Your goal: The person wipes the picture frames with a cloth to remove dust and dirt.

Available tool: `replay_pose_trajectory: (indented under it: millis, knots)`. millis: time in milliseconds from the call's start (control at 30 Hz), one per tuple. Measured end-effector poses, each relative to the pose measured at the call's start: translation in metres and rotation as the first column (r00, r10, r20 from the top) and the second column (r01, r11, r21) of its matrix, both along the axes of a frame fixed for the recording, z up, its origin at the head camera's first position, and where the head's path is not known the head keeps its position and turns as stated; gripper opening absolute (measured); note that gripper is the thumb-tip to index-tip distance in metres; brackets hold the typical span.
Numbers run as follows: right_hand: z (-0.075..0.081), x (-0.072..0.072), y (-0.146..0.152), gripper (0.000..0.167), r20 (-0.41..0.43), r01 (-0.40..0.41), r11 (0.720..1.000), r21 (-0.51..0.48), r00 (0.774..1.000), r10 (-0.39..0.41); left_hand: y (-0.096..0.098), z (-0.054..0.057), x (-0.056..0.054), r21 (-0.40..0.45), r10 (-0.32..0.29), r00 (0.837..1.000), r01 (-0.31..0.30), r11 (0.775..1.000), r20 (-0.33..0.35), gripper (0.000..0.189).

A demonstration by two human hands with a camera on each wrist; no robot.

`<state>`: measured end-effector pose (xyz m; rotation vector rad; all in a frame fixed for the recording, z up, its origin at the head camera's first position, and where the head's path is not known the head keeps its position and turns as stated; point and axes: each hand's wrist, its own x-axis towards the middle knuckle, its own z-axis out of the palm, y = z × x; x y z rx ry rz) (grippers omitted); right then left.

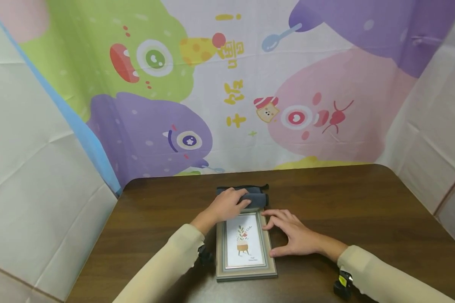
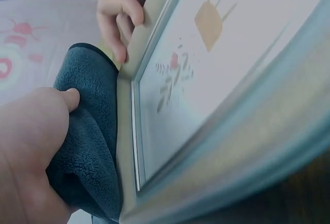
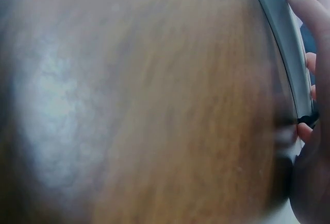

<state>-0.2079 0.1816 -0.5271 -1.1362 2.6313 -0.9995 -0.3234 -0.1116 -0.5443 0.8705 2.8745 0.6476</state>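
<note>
A picture frame [image 1: 222, 252] lies face up on the wooden table, its print showing a potted plant. My left hand [image 1: 227, 205] holds a dark blue-grey cloth [image 1: 257, 200] at the frame's far end. In the left wrist view the thumb presses into the fuzzy cloth [image 2: 90, 77], which touches the frame's border [image 2: 124, 131]; the other left fingers are hidden. On the frame's right edge, my right hand [image 1: 295, 235] steadies it with bent fingers and thumb. The right wrist view shows the thumb [image 3: 307, 7] against the frame's side [image 3: 289, 49].
The brown table [image 1: 337, 198] extends around the frame on both sides. Behind it hangs a cartoon-printed cloth backdrop [image 1: 235, 155], with pale sheets [image 1: 41, 147] at the left and right. Dark wrist devices [image 1: 342, 284] sit at both cuffs.
</note>
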Motion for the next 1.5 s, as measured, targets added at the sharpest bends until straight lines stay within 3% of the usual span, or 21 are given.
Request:
replay_pose_trajectory:
  millis: [200, 400, 600, 1267, 1433, 1500]
  knots:
    - [-0.001, 0.001, 0.001, 0.053, 0.011, -0.002, 1.000, -0.003, 1.000, 0.003, 0.019, 0.001, 0.001, -0.001, -0.020, 1.000, 0.020, 1.000, 0.006, 0.046]
    - [-0.001, 0.001, 0.001, 0.053, 0.016, -0.007, 1.000, -0.007, 1.000, 0.007, 0.026, 0.004, 0.002, -0.011, -0.021, 1.000, 0.021, 1.000, -0.010, 0.046]
    - [0.000, 0.001, 0.000, 0.054, 0.013, -0.011, 1.000, -0.009, 1.000, 0.011, 0.021, 0.001, 0.002, -0.010, -0.018, 1.000, 0.018, 1.000, 0.015, 0.046]
    - [-0.002, 0.000, -0.001, 0.054, -0.007, -0.007, 1.000, -0.006, 1.000, 0.007, 0.001, -0.002, -0.001, -0.024, -0.038, 0.999, 0.037, 0.999, -0.006, 0.048]
    - [-0.001, 0.000, 0.000, 0.054, -0.009, -0.007, 1.000, -0.008, 1.000, 0.007, -0.010, 0.001, 0.001, -0.022, -0.020, 1.000, 0.020, 1.000, 0.003, 0.050]
    - [0.000, 0.000, 0.000, 0.054, -0.009, -0.006, 1.000, -0.008, 1.000, 0.006, -0.014, 0.008, 0.006, -0.012, -0.011, 1.000, 0.012, 1.000, 0.014, 0.050]
